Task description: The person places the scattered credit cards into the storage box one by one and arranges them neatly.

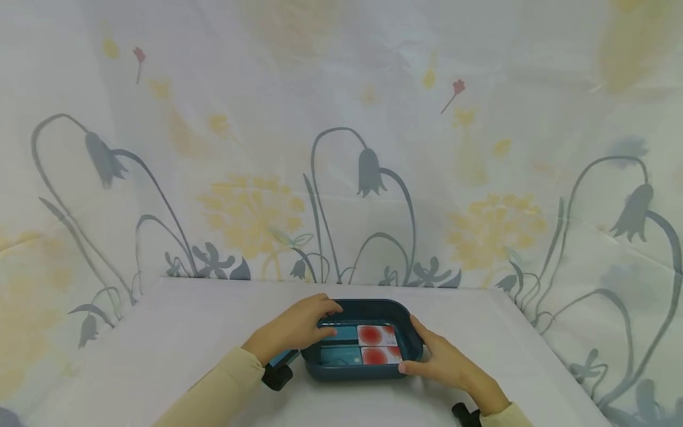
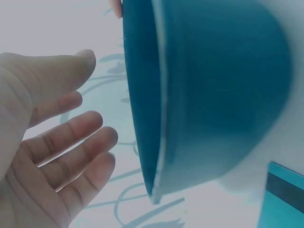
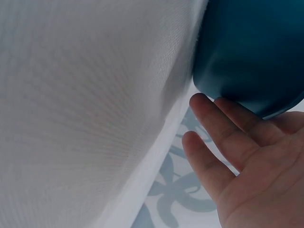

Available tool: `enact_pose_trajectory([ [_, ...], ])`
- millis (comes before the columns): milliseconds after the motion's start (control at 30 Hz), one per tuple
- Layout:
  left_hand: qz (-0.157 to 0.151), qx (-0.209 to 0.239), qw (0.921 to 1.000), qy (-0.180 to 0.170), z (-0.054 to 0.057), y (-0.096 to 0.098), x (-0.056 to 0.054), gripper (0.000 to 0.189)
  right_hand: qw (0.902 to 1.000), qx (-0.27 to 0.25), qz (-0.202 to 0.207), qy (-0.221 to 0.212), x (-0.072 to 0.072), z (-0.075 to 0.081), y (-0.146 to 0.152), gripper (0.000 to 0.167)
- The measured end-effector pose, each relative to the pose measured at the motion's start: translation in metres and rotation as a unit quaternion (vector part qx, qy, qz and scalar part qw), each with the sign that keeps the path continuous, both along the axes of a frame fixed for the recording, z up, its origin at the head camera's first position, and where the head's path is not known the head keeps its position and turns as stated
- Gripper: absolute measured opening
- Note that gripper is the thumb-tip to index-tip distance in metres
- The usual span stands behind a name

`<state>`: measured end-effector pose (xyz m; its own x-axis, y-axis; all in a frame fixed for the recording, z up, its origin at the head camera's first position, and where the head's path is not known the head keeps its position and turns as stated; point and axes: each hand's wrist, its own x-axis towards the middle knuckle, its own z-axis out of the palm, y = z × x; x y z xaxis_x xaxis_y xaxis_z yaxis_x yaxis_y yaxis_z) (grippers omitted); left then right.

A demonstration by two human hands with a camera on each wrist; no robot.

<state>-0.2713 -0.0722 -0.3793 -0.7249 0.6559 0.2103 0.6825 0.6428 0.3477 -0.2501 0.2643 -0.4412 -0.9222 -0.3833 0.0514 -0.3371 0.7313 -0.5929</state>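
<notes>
A dark teal oblong tray (image 1: 347,372) sits on the table. Inside it lie several flat cards in two rows: teal cards (image 1: 340,356) on the left, white cards with red circles (image 1: 376,335) on the right. Over the tray's left end is my left hand (image 1: 296,323), fingers spread and relaxed; the left wrist view shows this hand (image 2: 61,147) apart from the rim, holding nothing. My right hand (image 1: 443,356) holds the right end, thumb at the front corner and fingers along the side. In the right wrist view, fingertips (image 3: 199,100) meet the outer wall.
Another teal card with a dark stripe (image 2: 285,199) lies on the table just left of the tray, partly hidden by the left wrist in the head view. A white cloth covers the table (image 1: 213,308). Behind it hangs a flower-patterned curtain (image 1: 341,89).
</notes>
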Motion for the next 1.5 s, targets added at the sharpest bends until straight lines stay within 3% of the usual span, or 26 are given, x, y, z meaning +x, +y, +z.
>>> enact_pose_trajectory([
  [133,0.01,0.011,0.9997,0.019,-0.003,-0.012,0.01,0.042,1.0,-0.004,0.004,-0.001,-0.002,-0.001,-0.001,0.101],
  [333,0.037,0.042,0.9983,0.018,-0.013,-0.028,0.026,0.041,1.0,-0.007,0.003,-0.002,-0.001,0.0,-0.002,0.101],
  [467,0.053,0.062,0.9965,0.016,-0.022,-0.039,0.031,0.04,1.0,-0.006,-0.003,-0.002,0.0,0.0,-0.001,0.101],
  [633,0.084,0.071,0.9939,-0.001,-0.032,-0.055,0.035,0.041,0.9999,-0.006,-0.005,-0.009,0.001,0.001,-0.002,0.101],
  [867,0.102,0.054,0.9932,-0.014,-0.042,-0.07,0.037,0.046,1.0,-0.009,0.001,0.004,-0.001,0.0,-0.001,0.1],
  [1233,0.151,0.016,0.9868,-0.057,-0.054,-0.078,0.043,0.059,0.9999,-0.011,0.0,-0.002,-0.001,-0.001,-0.001,0.1],
  [1500,0.175,-0.001,0.9823,-0.067,-0.064,-0.079,0.042,0.065,0.9999,-0.008,-0.007,-0.004,0.001,0.0,-0.002,0.101],
])
